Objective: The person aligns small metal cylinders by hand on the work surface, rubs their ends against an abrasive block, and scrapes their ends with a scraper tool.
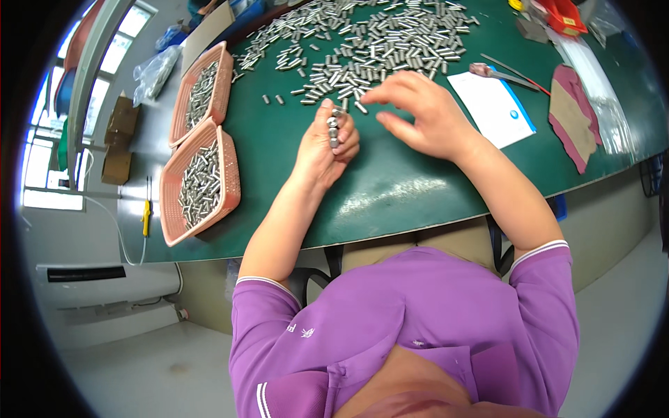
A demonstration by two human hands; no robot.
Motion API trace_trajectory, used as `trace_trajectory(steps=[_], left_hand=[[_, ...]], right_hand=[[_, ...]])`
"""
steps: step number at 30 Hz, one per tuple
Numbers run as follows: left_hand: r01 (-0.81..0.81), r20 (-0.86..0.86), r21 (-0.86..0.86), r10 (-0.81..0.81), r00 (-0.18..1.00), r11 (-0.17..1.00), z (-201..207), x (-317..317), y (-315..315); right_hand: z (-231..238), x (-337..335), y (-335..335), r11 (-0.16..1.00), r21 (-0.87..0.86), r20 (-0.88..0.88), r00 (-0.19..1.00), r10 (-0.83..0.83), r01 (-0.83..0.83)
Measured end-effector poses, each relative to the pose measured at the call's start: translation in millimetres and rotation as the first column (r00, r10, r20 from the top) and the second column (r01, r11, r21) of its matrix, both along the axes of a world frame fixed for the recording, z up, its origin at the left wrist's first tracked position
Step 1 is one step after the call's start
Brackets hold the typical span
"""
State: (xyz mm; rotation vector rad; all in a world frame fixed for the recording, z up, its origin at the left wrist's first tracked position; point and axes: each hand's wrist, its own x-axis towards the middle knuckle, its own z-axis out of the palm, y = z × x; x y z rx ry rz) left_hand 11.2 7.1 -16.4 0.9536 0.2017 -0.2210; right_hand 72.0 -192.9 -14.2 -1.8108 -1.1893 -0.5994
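Observation:
Several short shiny metal cylinders (333, 131) lie in a row along the curled fingers of my left hand (325, 148), which is closed around them above the green table. To its right, my right hand (423, 111) hovers at the near edge of the pile with fingers spread and nothing visible in them. A wide heap of loose metal cylinders (390, 45) covers the far middle of the table. A few single ones lie apart, left of the heap.
On the left stand two pink plastic baskets (234, 167) holding metal cylinders. A yellow-handled tool (146, 217) lies beyond them. To the right are a white-and-blue booklet (488, 115), a pink-and-tan cloth (573, 115) and a red bin (563, 15). The table's front edge (404, 231) curves before me.

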Motion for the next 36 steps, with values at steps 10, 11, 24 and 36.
trace_trajectory(steps=[10,11,24,36], left_hand=[[0.073,-0.038,-0.117,-0.078,0.996,0.99,-0.8,-6.5,7.0],[0.046,-0.072,-0.095,-0.053,0.996,0.994,1.2,-6.2,3.9],[0.009,-0.118,-0.171,-0.03,0.993,0.985,2.2,-4.9,3.1],[-0.159,-0.035,0.154,0.166,0.986,0.975,-0.2,-5.2,-5.3]], right_hand=[[3.9,-14.2,16.3,0.988,-0.155,0.065,0.998,0.004,0.006],[4.0,-14.2,15.6,0.987,-0.16,0.063,0.998,0.006,0.005],[1.8,-10.1,16.0,0.972,-0.231,0.11,0.994,-0.011,0.037],[1.2,-12.5,15.5,0.966,-0.256,0.156,0.988,0.008,0.033]])
